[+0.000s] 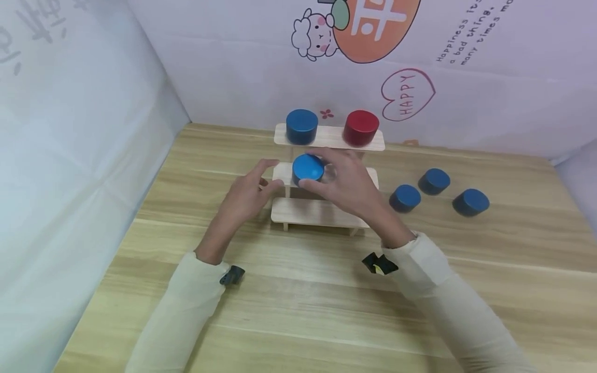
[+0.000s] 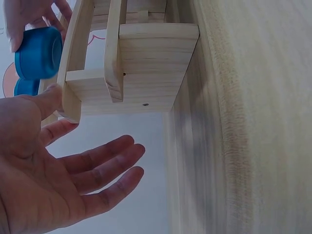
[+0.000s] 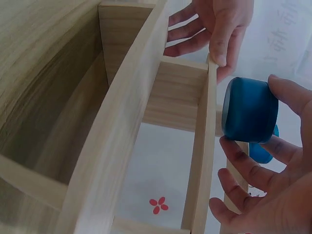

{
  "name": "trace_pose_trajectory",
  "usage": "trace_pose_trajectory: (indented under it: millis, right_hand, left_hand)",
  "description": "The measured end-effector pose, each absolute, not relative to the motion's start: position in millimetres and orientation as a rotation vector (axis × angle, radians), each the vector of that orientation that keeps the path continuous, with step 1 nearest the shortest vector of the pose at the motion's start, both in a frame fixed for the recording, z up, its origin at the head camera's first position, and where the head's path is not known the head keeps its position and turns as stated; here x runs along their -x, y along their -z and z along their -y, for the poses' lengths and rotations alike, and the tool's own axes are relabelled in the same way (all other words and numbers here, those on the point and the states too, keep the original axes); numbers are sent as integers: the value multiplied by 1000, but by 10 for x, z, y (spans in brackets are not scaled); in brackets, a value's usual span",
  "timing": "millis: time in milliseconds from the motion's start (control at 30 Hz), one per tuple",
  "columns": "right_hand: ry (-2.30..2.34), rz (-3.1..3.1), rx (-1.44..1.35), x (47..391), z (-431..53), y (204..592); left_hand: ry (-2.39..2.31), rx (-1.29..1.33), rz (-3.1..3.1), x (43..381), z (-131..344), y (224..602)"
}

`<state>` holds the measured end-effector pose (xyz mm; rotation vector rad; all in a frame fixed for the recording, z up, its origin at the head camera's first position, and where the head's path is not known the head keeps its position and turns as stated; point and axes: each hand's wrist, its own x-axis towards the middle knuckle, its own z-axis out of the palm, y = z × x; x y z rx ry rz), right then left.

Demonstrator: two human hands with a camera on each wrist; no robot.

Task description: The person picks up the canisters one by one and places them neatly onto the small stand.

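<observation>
My right hand [image 1: 347, 178] pinches a blue cylinder [image 1: 308, 168] by its sides, thumb in front and fingers behind. It is at the left part of the middle tier of a three-tier wooden stand [image 1: 317, 211]; in the right wrist view the cylinder [image 3: 249, 109] is close over the board. My left hand [image 1: 244, 197] grips the left end of that tier; in the left wrist view its thumb and index finger pinch the board [image 2: 72, 105], the other fingers spread. On the top tier are another blue cylinder [image 1: 302, 127] at left and a red cylinder [image 1: 361, 128] at right.
Right of the stand, several more blue cylinders [image 1: 404, 198] stand loose on the wooden table [image 1: 298, 305]. A white printed cloth [image 1: 242, 67] hangs behind the table, and another white cloth [image 1: 79, 155] borders it at left.
</observation>
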<state>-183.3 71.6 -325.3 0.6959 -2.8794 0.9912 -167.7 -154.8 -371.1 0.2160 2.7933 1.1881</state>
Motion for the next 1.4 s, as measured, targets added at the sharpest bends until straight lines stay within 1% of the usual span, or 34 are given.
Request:
trace_pose_trajectory:
  millis: [433,1400]
  right_hand:
    - [-1017,2936,-565,1837,-591,3273]
    - [-1054,2941,-500,1863,-538,3329]
  left_hand:
    - [-1199,-232,-2798,1684,1549,3724]
    - [-1212,-235,-2799,1652,1537,3689]
